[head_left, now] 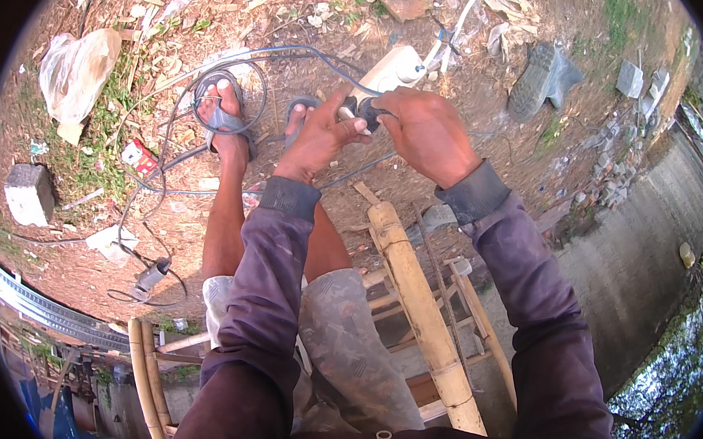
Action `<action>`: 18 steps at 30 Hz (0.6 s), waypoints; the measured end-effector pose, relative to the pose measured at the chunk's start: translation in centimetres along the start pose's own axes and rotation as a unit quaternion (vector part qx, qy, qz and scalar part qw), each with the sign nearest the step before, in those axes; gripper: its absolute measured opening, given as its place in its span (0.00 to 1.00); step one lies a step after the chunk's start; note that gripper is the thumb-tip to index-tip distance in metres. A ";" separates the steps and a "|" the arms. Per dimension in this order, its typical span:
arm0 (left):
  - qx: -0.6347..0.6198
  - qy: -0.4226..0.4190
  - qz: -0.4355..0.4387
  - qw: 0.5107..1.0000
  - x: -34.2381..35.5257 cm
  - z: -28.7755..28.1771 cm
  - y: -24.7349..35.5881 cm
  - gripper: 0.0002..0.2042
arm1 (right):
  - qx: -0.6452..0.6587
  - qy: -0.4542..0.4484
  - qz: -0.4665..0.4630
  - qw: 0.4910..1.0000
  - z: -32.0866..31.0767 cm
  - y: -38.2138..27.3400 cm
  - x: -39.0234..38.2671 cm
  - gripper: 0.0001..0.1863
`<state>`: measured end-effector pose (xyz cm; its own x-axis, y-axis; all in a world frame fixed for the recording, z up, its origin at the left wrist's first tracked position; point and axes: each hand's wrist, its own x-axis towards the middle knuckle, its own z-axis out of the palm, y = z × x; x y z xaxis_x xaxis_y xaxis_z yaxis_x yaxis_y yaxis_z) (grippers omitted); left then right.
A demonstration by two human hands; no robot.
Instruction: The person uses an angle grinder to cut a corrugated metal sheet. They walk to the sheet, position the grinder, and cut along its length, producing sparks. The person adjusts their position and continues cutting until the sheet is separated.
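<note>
A white, elongated block that looks like a power strip (390,71) slants up and to the right from between my hands. My left hand (321,140) is closed around its near end, thumb and index finger toward the right hand. My right hand (431,132) grips a black plug (370,114) against that same end. Fingers hide whether the plug's pins are in the block. From the plug area a grey-blue cable (319,53) arcs left into loops around my left foot. A white cable (467,14) runs from the block's far end toward the top.
Below my hands a thick bamboo pole (414,297) and a bamboo frame stand beside my legs. A worn boot (536,80) lies at right, near a concrete wall (631,257). At left are a plastic bag (80,71), a concrete block (29,195) and a grey cable connector (150,279).
</note>
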<state>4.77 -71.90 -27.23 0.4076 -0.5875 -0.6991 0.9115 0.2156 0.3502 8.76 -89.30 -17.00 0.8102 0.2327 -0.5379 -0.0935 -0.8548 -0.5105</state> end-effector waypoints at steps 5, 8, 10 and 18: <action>0.019 0.005 0.004 1.000 0.2 -0.7 -0.1 0.33 | 0.007 -0.035 -0.002 0.999 -0.5 0.0 1.3 0.07; -0.008 0.022 -0.001 1.000 0.1 -0.7 -0.3 0.32 | -0.013 -0.115 0.037 0.993 -1.0 -0.7 2.1 0.08; -0.007 0.027 0.001 1.000 0.2 -0.8 -0.3 0.33 | -0.018 -0.138 0.056 0.989 -1.2 -0.9 2.4 0.08; 0.002 0.030 0.007 1.000 0.6 -0.5 0.1 0.30 | -0.017 -0.109 0.036 0.993 -0.4 -0.1 3.2 0.07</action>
<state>5.10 -71.84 -27.92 0.4237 -0.5366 -0.7297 0.9052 0.2208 0.3632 11.55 -88.67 -18.38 0.6567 0.2622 -0.7071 -0.1237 -0.8875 -0.4440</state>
